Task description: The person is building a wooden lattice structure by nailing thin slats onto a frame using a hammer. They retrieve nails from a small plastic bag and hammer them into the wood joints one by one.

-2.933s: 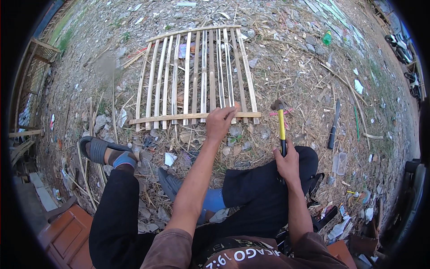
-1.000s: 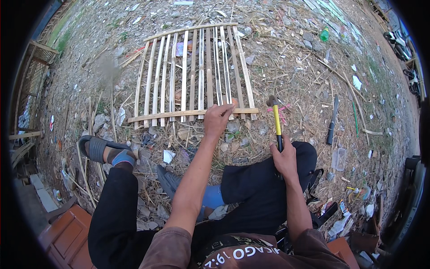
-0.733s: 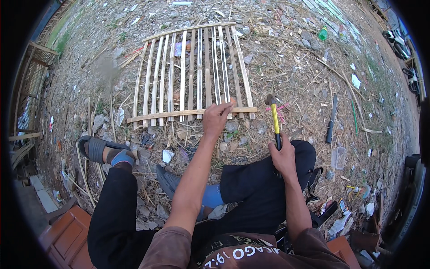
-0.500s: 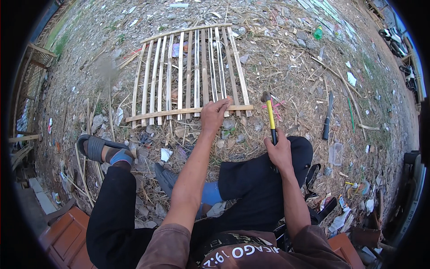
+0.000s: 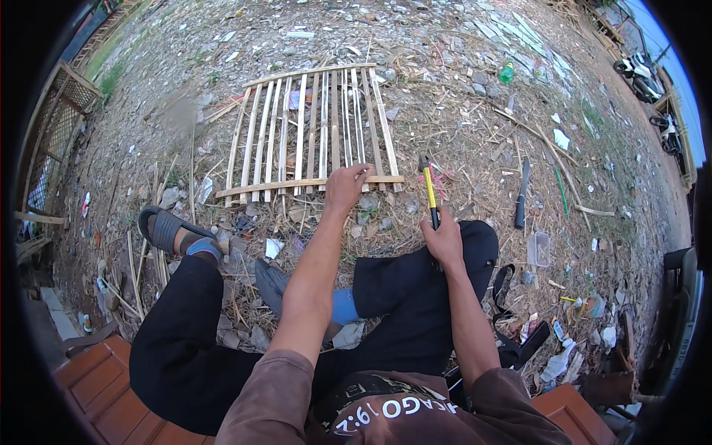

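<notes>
A frame of thin wooden slats [image 5: 300, 133] lies on the ground ahead of me, with slats running between a far and a near crossbar. My left hand [image 5: 345, 188] rests at the near crossbar [image 5: 285, 184], toward its right end. Its thumb and fingers are pinched together just above the wood; whatever they hold is too small to make out. To the right, my right hand [image 5: 443, 239] is wrapped round the black grip of a hammer [image 5: 430, 191] with a yellow shaft. The hammer's head points up and away from me, beside the frame's right corner and apart from it.
A knife with a dark handle [image 5: 522, 194] lies to the right, near a clear plastic box [image 5: 539, 249]. Farther off are a green bottle [image 5: 506, 73] and long sticks [image 5: 556, 147]. My sandalled foot [image 5: 178, 231] is left of the frame's near side. Litter and stones cover the ground.
The view has shifted a little, so the frame and both hands sit slightly differently in the picture. The left hand stays pinched at the near crossbar, and the right still grips the hammer.
</notes>
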### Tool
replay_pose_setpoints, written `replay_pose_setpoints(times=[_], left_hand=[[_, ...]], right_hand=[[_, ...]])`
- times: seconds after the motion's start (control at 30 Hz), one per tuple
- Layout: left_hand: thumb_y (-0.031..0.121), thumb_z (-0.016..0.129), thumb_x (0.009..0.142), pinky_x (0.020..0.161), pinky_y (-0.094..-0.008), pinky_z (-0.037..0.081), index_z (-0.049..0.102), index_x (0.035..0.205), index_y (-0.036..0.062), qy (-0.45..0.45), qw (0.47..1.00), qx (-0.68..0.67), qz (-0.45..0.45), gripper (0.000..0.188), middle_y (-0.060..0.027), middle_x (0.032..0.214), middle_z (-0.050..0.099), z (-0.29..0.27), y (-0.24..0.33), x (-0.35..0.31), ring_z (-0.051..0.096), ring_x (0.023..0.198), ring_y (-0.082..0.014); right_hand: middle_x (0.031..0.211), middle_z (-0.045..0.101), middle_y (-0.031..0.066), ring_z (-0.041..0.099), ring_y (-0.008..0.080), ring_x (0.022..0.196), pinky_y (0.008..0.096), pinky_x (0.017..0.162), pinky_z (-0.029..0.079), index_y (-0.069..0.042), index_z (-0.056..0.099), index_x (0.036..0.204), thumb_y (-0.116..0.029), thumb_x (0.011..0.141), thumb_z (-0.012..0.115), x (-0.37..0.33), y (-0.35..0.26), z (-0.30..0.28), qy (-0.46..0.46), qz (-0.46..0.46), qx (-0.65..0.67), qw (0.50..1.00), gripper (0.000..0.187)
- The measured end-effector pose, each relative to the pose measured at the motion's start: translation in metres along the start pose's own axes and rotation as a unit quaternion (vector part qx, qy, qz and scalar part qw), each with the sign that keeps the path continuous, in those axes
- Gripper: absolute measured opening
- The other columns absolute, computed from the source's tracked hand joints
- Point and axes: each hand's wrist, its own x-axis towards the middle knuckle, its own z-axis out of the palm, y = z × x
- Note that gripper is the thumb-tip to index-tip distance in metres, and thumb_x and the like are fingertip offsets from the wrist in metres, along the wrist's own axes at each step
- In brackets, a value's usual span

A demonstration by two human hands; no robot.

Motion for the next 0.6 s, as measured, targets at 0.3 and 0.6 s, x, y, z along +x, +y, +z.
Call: replay_pose_setpoints(times=[0.3,0.6], left_hand=[[0.017,0.071,0.088,0.081,-0.0446,0.055,0.074,0.111,0.0158,0.005,0.999,0.043,0.03,0.023,-0.0107,0.096,0.075,-0.048,0.002,-0.013,0.07,0.09,-0.0339],[0.024,0.071,0.089,0.078,-0.0438,0.056,0.074,0.11,0.0188,0.049,0.978,0.189,0.069,0.022,-0.0095,0.093,0.075,-0.131,0.038,0.01,0.071,0.087,-0.0316]], right_hand=[[0.088,0.068,0.0279,0.067,0.046,0.091,0.0537,0.079,0.05,-0.001,0.057,0.109,-0.036,0.086,0.064,-0.004,0.002,-0.001,-0.012,-0.016,0.003,1.0,0.042],[0.096,0.069,0.0279,0.066,0.0464,0.097,0.0546,0.085,0.05,-0.003,0.058,0.113,-0.032,0.085,0.064,0.0,0.013,0.001,-0.033,-0.046,0.015,0.998,0.04]])
